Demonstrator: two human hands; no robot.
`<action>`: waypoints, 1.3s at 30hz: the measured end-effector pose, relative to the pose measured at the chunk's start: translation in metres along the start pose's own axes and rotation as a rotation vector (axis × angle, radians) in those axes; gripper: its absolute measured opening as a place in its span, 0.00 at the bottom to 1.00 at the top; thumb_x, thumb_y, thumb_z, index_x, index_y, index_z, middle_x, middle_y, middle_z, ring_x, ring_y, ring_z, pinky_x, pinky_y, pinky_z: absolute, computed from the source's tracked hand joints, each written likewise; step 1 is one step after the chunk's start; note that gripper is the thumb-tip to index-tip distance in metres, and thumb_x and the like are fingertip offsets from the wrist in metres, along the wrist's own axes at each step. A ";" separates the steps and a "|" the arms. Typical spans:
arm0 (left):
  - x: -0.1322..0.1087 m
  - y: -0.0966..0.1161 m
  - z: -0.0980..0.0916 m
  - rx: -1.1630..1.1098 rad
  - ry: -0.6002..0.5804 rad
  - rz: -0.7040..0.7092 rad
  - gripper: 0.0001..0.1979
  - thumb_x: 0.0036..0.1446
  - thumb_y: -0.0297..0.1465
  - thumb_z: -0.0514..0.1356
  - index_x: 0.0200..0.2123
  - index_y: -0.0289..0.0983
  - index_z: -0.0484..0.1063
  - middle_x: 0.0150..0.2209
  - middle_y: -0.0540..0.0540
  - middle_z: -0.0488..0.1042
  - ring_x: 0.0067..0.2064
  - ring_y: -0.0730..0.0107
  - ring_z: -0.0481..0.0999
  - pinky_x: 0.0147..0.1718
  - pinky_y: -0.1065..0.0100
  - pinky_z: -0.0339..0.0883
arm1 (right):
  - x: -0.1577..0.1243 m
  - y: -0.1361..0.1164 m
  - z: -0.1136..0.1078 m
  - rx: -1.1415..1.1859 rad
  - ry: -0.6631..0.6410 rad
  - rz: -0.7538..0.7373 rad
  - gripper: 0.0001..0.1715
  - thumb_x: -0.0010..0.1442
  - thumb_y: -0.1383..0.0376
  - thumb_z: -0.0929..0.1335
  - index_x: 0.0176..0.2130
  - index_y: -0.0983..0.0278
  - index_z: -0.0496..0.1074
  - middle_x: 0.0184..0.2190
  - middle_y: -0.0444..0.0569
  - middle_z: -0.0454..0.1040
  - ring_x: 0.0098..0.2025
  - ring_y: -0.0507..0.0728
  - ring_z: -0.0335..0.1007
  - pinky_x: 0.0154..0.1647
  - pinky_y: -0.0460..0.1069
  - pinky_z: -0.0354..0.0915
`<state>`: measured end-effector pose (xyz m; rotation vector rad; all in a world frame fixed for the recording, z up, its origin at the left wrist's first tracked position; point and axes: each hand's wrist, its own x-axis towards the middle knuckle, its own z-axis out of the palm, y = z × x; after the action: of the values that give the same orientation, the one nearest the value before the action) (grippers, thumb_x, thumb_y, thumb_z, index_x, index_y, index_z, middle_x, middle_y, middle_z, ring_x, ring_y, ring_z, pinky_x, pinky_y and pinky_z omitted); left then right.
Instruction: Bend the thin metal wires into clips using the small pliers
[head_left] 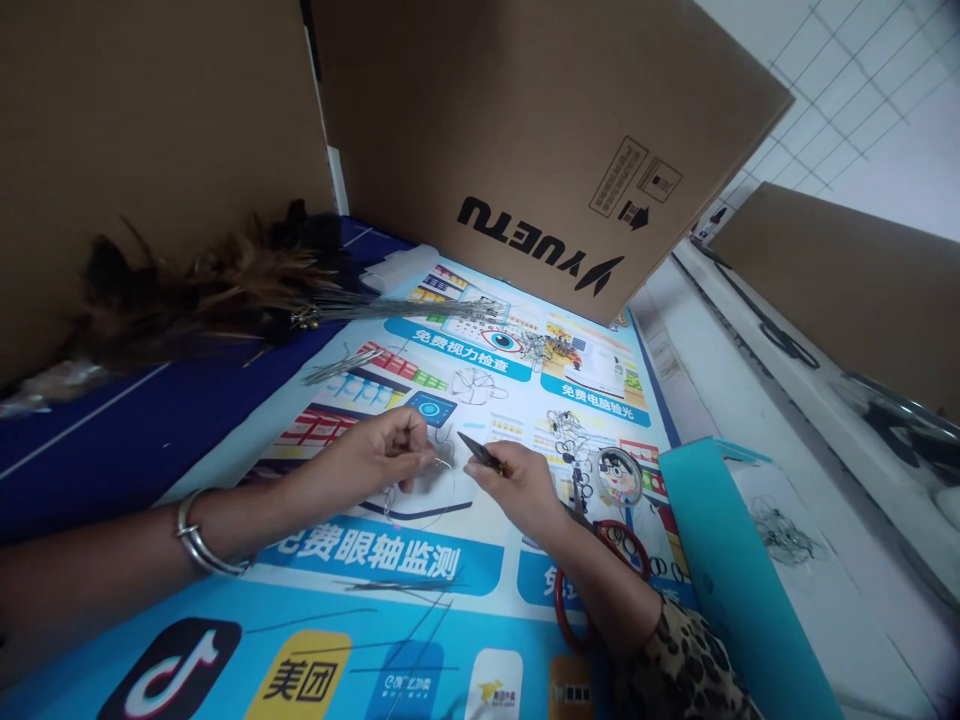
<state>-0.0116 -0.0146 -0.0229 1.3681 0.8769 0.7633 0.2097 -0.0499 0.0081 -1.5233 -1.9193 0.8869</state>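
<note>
A thin silver wire (444, 464), bent into a curved hook, lies between the two hands just above the printed blue poster (420, 560) at the near centre. The left hand (390, 447) pinches it with closed fingers. The right hand (519, 487) is closed around one pair of dark pointed pliers (480, 452), whose tip points at the wire. Each wrist wears one bangle, silver (199, 537) on the left and red (600, 585) on the right. To the right, a teal cardboard tray (724, 570) holds one tangle of wire (784, 535). One brown feather bundle (217, 285) lies far left.
</note>
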 end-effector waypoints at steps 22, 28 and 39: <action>0.001 -0.004 0.006 -0.014 -0.104 0.046 0.09 0.58 0.29 0.60 0.34 0.40 0.59 0.28 0.56 0.65 0.24 0.78 0.66 0.21 0.74 0.65 | 0.016 -0.011 0.005 0.078 -0.067 -0.051 0.15 0.59 0.56 0.69 0.27 0.63 0.70 0.22 0.39 0.63 0.28 0.50 0.59 0.28 0.45 0.51; 0.000 -0.004 0.007 -0.024 -0.113 0.033 0.10 0.58 0.29 0.60 0.35 0.41 0.57 0.27 0.57 0.65 0.23 0.78 0.65 0.19 0.75 0.64 | 0.013 -0.014 0.008 0.082 -0.033 -0.020 0.16 0.58 0.57 0.69 0.25 0.63 0.67 0.22 0.38 0.60 0.27 0.49 0.56 0.28 0.45 0.49; 0.001 -0.005 0.002 -0.048 -0.173 -0.001 0.07 0.60 0.33 0.60 0.39 0.38 0.65 0.29 0.53 0.67 0.25 0.75 0.68 0.21 0.73 0.67 | 0.006 -0.007 0.013 0.205 0.067 -0.004 0.14 0.58 0.55 0.68 0.29 0.63 0.69 0.23 0.39 0.62 0.28 0.50 0.57 0.29 0.44 0.53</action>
<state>-0.0092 -0.0152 -0.0276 1.3687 0.7192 0.6507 0.1937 -0.0478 0.0052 -1.4097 -1.7260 0.9856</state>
